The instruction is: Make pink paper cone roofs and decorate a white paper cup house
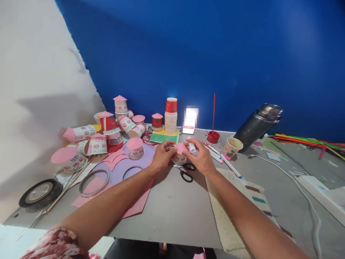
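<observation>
Near the table's middle, a small decorated paper cup (179, 159) stands upside down with a pink paper cone (180, 148) on top. My left hand (164, 155) has its fingers closed on the cone's left side. On the right side, my right hand (199, 157) touches the cone with its thumb, and a small white tube (192, 147) lies between its fingers. Black-handled scissors (185, 176) lie just below the cup. Another cup with a flat-looking pink top (135, 144) stands to the left on purple paper (113, 176).
Several decorated cups (98, 145) crowd the left, near tape rolls (40, 193). Behind are a cup stack (171, 118) and a lit phone (190, 120). Markers (230, 166), a patterned cup (232, 146), a leaning dark flask (257, 126), a cloth (225, 205) and a white cable (296, 183) lie right.
</observation>
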Tool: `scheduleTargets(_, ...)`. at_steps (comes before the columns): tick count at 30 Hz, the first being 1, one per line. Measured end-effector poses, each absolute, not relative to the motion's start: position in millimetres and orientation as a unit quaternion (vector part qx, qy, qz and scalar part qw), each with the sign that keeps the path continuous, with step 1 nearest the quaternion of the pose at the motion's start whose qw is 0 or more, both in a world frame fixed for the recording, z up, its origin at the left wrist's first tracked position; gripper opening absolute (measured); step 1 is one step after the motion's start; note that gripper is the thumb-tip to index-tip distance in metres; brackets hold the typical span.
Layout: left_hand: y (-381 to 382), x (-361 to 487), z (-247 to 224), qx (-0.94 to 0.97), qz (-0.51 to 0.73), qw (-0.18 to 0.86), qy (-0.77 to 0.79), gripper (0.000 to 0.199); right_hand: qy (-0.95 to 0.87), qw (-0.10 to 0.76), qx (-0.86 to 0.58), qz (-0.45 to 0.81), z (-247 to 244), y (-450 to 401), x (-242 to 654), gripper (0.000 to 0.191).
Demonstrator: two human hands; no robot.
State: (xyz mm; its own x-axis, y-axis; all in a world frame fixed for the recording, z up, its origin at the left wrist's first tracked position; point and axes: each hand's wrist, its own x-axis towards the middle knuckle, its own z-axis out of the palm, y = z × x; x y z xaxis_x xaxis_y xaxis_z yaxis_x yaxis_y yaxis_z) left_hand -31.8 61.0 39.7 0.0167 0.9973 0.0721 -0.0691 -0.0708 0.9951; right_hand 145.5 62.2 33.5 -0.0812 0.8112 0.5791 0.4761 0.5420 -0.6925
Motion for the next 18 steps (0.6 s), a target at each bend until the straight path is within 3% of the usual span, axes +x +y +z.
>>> scheduleTargets(18,55.0,-28.0,49.2,0.407,0.55,0.577,0.447,0.043,-0.72,0.498,-0.456,0.161,36.9,61.2,146.0,0.039)
